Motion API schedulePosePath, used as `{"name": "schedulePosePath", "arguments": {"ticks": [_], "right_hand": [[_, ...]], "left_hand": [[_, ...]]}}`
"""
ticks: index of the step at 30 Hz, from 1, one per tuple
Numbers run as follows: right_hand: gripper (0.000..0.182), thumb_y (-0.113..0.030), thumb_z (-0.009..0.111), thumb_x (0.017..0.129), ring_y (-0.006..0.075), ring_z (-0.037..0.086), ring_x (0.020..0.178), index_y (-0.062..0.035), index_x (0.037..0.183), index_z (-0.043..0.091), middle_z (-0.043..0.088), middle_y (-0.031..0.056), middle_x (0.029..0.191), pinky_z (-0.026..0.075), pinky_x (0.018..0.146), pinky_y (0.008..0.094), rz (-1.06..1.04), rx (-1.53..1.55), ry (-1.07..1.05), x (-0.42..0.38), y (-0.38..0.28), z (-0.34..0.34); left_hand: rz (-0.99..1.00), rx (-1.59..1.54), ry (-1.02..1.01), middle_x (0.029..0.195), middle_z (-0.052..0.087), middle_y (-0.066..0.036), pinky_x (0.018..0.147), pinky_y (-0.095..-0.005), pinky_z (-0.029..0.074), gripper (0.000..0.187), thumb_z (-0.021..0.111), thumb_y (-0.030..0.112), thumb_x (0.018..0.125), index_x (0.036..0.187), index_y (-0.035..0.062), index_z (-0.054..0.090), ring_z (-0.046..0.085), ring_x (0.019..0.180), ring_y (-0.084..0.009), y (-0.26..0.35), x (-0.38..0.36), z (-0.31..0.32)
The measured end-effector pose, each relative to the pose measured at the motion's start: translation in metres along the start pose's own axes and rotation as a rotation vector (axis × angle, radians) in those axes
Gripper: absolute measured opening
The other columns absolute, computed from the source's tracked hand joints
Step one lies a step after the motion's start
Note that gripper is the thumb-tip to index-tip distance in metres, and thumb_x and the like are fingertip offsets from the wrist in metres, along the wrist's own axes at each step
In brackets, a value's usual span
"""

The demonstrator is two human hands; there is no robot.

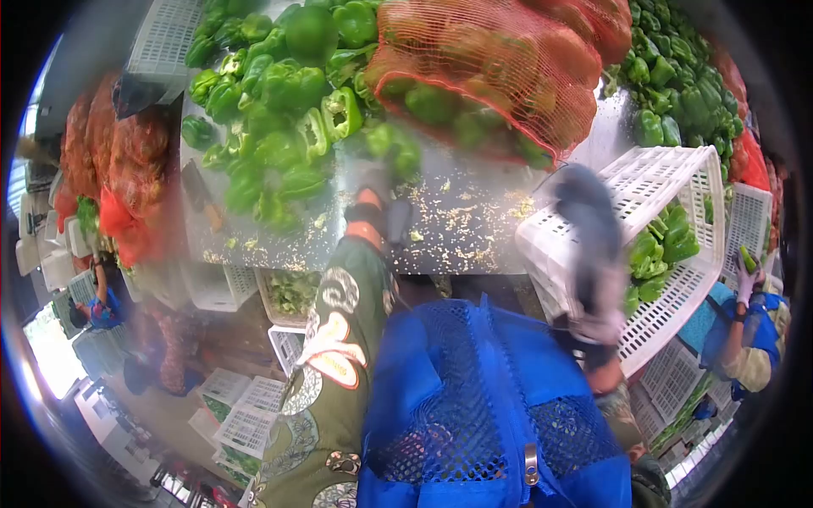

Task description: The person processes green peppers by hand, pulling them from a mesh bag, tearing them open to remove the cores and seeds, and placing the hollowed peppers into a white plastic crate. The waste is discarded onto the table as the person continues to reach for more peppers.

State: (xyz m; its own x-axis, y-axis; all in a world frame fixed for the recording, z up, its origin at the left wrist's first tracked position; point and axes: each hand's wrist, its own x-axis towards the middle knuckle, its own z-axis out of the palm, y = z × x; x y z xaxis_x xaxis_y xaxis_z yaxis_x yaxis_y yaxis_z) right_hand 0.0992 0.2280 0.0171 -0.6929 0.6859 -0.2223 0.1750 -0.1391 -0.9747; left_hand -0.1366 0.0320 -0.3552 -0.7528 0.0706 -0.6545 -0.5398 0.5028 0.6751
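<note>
My left hand is over the metal worktop, blurred, right beside a green bell pepper. Its fingers are too smeared to show whether they hold the pepper. My right hand, in a dark covering, is streaked by motion at the near side of a tilted white crate. Green peppers lie inside that crate. A heap of green bell peppers, some cut open, spreads across the worktop's left part. A red mesh sack of peppers lies at the back, its mouth facing me.
Pale seeds and scraps litter the worktop. A knife lies at its left side. More peppers are piled at the back right. Full red sacks and white crates stand left. A co-worker handles a green pepper at right.
</note>
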Motion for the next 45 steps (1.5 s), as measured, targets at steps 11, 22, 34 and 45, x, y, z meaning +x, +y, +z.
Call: {"name": "schedulePosePath", "arguments": {"ticks": [11, 22, 34, 45], "right_hand": [[0.047, -0.043, 0.057, 0.084, 0.0333, 0.054, 0.107, -0.0152, 0.121, 0.057, 0.059, 0.0119, 0.115, 0.044, 0.091, 0.0467, -0.114, -1.065, -0.209, 0.126, 0.256, 0.106], [0.049, -0.037, 0.059, 0.081, 0.0345, 0.05, 0.114, -0.0113, 0.122, 0.053, 0.052, 0.0164, 0.122, 0.04, 0.096, 0.0496, -0.11, -1.365, -0.246, 0.094, 0.27, 0.159], [0.047, -0.035, 0.062, 0.084, 0.0342, 0.061, 0.093, -0.0023, 0.116, 0.053, 0.059, 0.0185, 0.111, 0.05, 0.08, 0.0442, -0.115, -1.037, -0.532, 0.131, 0.271, 0.139], [0.042, -0.028, 0.05, 0.094, 0.0214, 0.06, 0.106, -0.003, 0.128, 0.05, 0.06, 0.0113, 0.119, 0.049, 0.093, 0.0352, 0.539, 1.024, -0.809, 0.031, 0.115, 0.123]], "left_hand": [[-0.114, -0.474, -0.494, 0.093, 0.065, -0.008, 0.06, -0.0308, 0.053, 0.032, 0.062, 0.027, 0.092, 0.113, 0.0035, 0.054, 0.063, 0.071, -0.0167, 0.008, -0.119, 0.013], [-0.062, -0.251, -0.221, 0.086, 0.069, -0.006, 0.064, -0.0246, 0.052, 0.036, 0.066, 0.033, 0.09, 0.104, -0.0004, 0.065, 0.063, 0.073, -0.0095, -0.021, -0.122, -0.018], [0.144, -0.202, -0.281, 0.12, 0.057, -0.016, 0.089, -0.0343, 0.05, 0.083, 0.076, 0.049, 0.076, 0.137, 0.0044, 0.04, 0.057, 0.108, -0.0242, 0.051, -0.123, -0.025], [1.345, 0.803, -0.512, 0.122, 0.052, -0.017, 0.099, -0.0493, 0.039, 0.079, 0.082, 0.043, 0.056, 0.124, 0.0126, 0.055, 0.048, 0.114, -0.0403, 0.209, -0.238, -0.128]]}}
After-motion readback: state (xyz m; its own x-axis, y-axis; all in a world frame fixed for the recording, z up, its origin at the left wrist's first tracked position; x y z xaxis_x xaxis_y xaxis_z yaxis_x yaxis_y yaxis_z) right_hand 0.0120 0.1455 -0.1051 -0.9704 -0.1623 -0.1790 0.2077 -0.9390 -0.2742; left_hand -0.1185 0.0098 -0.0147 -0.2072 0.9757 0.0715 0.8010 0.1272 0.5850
